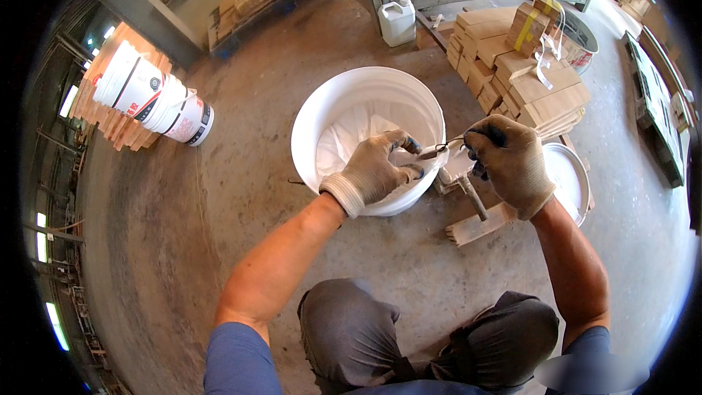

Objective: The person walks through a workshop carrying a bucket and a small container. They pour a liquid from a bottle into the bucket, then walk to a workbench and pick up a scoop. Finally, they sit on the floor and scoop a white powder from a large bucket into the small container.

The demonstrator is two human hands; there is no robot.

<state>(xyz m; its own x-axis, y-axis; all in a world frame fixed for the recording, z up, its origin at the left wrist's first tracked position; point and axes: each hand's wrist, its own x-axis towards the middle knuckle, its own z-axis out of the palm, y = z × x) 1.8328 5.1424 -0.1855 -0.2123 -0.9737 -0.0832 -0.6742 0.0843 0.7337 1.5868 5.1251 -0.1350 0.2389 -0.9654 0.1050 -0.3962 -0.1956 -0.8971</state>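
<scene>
A round white bucket (311, 102) stands on the floor in front of me, with a crumpled white liner (351, 132) inside. My left hand (376, 164), in a beige work glove with dark fingertips, reaches over its near right part. Its thumb and forefinger are curved and apart, and the forefinger is close to a small dark brown piece (430, 154) at the rim. My right hand (508, 157), gloved likewise, is closed at the right of the rim, pinching a thin dark wire (452, 142) that runs toward the brown piece. Its fingertips are partly hidden.
By my right hand are a metal tool with a rod handle (472, 194), a wooden block (479, 225) and a round white lid (567, 179). Wood blocks (512, 66) are stacked behind. A white jug (398, 22) stands beyond the bucket. White pails (157, 99) stand at left.
</scene>
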